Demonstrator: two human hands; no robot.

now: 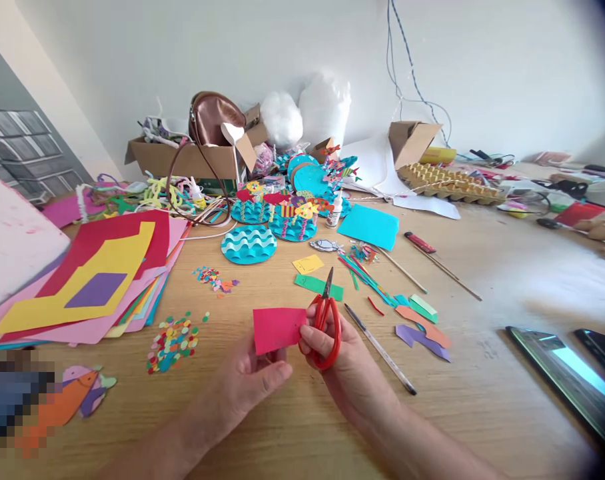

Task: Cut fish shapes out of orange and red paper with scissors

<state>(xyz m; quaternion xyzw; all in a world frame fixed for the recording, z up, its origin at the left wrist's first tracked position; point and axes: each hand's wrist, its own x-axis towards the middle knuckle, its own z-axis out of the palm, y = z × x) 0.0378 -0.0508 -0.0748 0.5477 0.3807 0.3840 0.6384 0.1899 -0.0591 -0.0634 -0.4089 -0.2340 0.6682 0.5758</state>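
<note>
A small bright pink piece of paper (278, 331), with faint marks near its right edge, is held up over the table. My left hand (247, 377) is at its lower left, fingers partly hidden behind the paper and thumb below it. Red-handled scissors (335, 343) rest in my right hand (340, 357), blades pointing up and away. The right fingertips also touch the paper's right edge. Just beyond lie a green paper strip (318, 287) and a yellow paper piece (308, 264). A pen (380, 349) lies right of my right hand.
Coloured paper sheets (95, 267) are stacked at left, near confetti dots (172, 341) and paper fish (80, 393). Paper scraps (422, 327) and a phone (557, 373) lie at right. Decorated blue discs (248, 245), a glue bottle (334, 209) and a cardboard box (182, 160) stand farther back.
</note>
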